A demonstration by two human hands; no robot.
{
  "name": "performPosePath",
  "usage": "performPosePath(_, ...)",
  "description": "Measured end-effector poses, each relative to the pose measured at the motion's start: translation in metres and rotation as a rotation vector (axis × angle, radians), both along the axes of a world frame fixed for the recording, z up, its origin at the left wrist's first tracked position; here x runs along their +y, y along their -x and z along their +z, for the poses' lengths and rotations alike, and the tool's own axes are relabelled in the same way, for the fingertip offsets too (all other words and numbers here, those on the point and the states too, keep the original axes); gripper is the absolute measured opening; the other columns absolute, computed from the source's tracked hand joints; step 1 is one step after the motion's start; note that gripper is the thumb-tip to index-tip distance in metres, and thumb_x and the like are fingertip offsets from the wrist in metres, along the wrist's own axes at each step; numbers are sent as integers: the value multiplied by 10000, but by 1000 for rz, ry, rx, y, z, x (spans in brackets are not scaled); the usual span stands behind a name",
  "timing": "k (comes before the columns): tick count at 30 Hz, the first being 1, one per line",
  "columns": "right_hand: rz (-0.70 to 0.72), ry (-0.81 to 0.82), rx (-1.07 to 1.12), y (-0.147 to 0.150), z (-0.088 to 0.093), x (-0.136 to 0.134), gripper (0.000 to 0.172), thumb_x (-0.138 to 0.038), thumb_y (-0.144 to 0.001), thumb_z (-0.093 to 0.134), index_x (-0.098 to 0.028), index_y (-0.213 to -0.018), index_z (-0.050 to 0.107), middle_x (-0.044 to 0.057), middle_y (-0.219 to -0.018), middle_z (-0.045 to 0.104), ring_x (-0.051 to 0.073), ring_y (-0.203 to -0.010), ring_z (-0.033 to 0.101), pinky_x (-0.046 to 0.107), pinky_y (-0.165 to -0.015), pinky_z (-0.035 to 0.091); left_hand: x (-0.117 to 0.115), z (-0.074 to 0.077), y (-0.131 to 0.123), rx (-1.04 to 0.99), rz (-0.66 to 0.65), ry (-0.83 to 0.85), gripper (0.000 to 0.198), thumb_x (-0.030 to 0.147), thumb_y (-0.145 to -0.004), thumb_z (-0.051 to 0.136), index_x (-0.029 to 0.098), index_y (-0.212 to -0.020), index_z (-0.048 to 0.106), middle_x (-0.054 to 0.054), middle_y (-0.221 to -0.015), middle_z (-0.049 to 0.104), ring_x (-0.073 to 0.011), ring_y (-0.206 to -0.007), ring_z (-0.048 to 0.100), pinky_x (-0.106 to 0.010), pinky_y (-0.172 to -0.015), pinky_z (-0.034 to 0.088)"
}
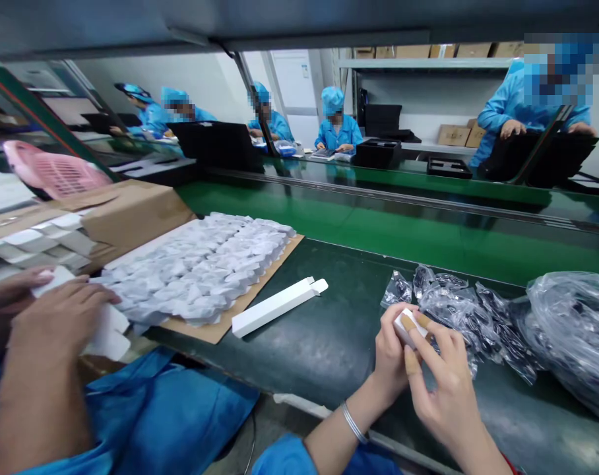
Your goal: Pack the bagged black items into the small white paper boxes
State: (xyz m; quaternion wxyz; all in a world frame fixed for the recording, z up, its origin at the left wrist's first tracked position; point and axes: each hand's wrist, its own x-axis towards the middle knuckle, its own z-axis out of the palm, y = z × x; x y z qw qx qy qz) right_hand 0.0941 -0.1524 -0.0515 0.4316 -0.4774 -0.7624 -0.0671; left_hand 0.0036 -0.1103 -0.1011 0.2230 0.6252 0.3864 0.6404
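Observation:
Near the right of the dark table, my left hand (391, 349) wraps round a small white box (409, 324) whose end points up. My right hand (445, 369) presses its fingers on the same box from the right, with tan covers on some fingertips. A silver bracelet sits on my left wrist. Left of my hands, a long white box (280, 307) lies on the table with an end flap open. Just beyond my hands are clear bags with black cables (458, 307).
A large plastic bag (571, 330) lies at the right. Wrapped white items (205, 264) cover a cardboard sheet at left. A co-worker's hands (57, 316) hold white cartons beside a brown box (136, 211). Beyond the green conveyor (378, 224), several people work.

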Motion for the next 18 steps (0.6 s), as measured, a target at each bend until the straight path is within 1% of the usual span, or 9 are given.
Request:
performPosePath(3, 133, 171, 221, -14, -6, 2, 421, -221, -959, 491, -286, -1372, 541, 79, -1331, 602, 213, -1192, 578, 379, -937, 508, 3, -7, 0, -5, -5, 5, 512, 313, -854, 695, 227, -1277, 419, -98, -1122, 692, -209, -916, 725, -320, -765, 617)
performPosePath(5, 125, 268, 437, -26, -11, 2, 391, -274, -981, 472, -291, -1363, 551, 66, -1357, 599, 206, -1258, 556, 361, -970, 501, 4, -12, 1, 52, 3, 40, 532, 319, -831, 724, 217, -1265, 434, -108, -1123, 694, -226, -939, 727, -317, -762, 615)
performPosePath(7, 73, 334, 635, -40, -17, 1, 372, -332, -980, 484, -289, -1338, 577, 60, -1366, 601, 210, -1276, 547, 357, -983, 492, 3, -15, 2, 109, 10, 78, 501, 303, -824, 729, 210, -1235, 458, -103, -1096, 701, -227, -925, 730, -307, -743, 611)
performPosePath(10, 22, 420, 833, -58, -24, 0, 377, -403, -957, 519, -260, -1292, 618, 85, -1296, 646, 215, -1139, 621, 341, -889, 523, 1, -18, 3, 144, 14, 107, 482, 279, -810, 734, 201, -1210, 475, -94, -1048, 709, -222, -888, 730, -297, -716, 604)
performPosePath(12, 10, 467, 910, -64, -23, -1, 389, -440, -926, 563, -233, -1246, 647, 97, -1193, 690, 200, -989, 656, 309, -790, 534, 1, -18, 3, 157, 17, 116, 481, 264, -806, 729, 202, -1211, 476, -90, -1038, 711, -218, -875, 729, -294, -711, 601)
performPosePath(13, 15, 504, 946, -65, -22, -2, 402, -462, -909, 583, -220, -1223, 654, 95, -1110, 712, 185, -899, 662, 292, -736, 532, 1, -17, 3, 162, 17, 108, 477, 256, -806, 724, 204, -1211, 477, -88, -1037, 711, -215, -875, 728, -296, -719, 600)
performPosePath(15, 74, 664, 1016, -64, -16, -5, 478, -531, -892, 578, -186, -1219, 636, 79, -887, 725, 160, -695, 644, 271, -612, 509, 2, -14, 3, 181, -3, 11, 462, 252, -814, 707, 207, -1213, 479, -89, -1039, 716, -213, -890, 725, -306, -745, 599)
performPosePath(17, 181, 907, 1075, -60, -9, -10, 622, -629, -889, 514, -146, -1275, 577, 56, -694, 688, 153, -526, 594, 269, -510, 469, 3, -8, 4, 245, -36, -236, 396, 260, -854, 663, 211, -1206, 488, -88, -1036, 734, -206, -910, 723, -322, -790, 591)
performPosePath(18, 228, 1018, 1089, -59, -6, -14, 682, -665, -885, 485, -136, -1311, 545, 53, -671, 684, 155, -493, 585, 272, -493, 464, 2, -4, 4, 298, -46, -390, 328, 248, -883, 629, 217, -1184, 503, -79, -1030, 749, -196, -926, 721, -330, -833, 580)
